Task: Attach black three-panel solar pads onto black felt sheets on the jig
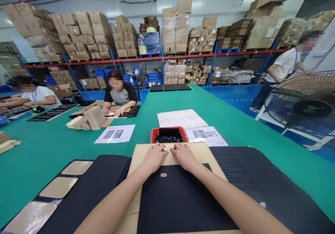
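Note:
My left hand (155,157) and my right hand (184,155) rest close together over the far part of a tan board (138,157). The fingers of each are bent and drawn together, with a tiny dark bit showing at the fingertips; its exact kind is too small to make out. Under my wrists lies a black sheet (180,199) with a small oval hole near its far edge. Just beyond my fingers stands a red basket (152,135) filled with small black pieces (169,138).
Black sheets (261,181) are stacked on the right; more black panels (104,178) with tan patches lie left. Printed papers (115,134) and a white board (181,119) lie ahead on the green table (220,112). A co-worker (120,91) sits across; a fan (309,105) stands right.

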`<state>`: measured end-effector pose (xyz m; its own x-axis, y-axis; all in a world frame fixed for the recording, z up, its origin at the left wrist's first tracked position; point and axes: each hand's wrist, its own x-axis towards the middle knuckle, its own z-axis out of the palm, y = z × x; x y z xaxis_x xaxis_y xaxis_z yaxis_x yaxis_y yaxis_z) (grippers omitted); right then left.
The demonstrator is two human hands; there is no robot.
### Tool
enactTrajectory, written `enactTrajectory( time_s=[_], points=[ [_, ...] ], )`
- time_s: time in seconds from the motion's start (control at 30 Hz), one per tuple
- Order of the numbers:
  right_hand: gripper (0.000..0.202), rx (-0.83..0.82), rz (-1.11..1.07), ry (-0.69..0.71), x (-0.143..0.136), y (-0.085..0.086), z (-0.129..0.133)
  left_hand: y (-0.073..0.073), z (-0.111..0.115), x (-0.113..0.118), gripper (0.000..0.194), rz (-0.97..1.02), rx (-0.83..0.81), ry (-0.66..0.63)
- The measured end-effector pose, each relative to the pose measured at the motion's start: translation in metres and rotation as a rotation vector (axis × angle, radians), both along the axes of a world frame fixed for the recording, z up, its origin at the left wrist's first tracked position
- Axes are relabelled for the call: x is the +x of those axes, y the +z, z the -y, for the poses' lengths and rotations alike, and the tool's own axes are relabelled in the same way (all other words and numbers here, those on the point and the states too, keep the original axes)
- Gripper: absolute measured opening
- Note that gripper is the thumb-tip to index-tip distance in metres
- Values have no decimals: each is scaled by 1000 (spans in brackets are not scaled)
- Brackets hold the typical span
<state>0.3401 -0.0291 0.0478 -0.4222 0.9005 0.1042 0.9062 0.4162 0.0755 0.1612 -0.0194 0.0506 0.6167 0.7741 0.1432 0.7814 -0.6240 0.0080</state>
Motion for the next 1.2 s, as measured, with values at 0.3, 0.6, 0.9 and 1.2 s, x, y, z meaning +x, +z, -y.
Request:
enactTrajectory(
  time_s=[0.3, 0.6, 0.9, 1.2],
  points=[
    [24, 54, 27, 10, -6, -5, -5, -2, 1, 6, 26, -39, 16, 20],
    [23, 61, 39, 9, -3, -4, -1, 1, 3, 1, 29, -41, 32, 32],
    [27, -14, -39, -42, 2, 3, -1, 7, 9, -6, 33, -36, 33, 38],
    [20, -151, -253, -356, -10, 2, -27, 10, 29, -44, 60, 25, 35, 158]
  ],
)
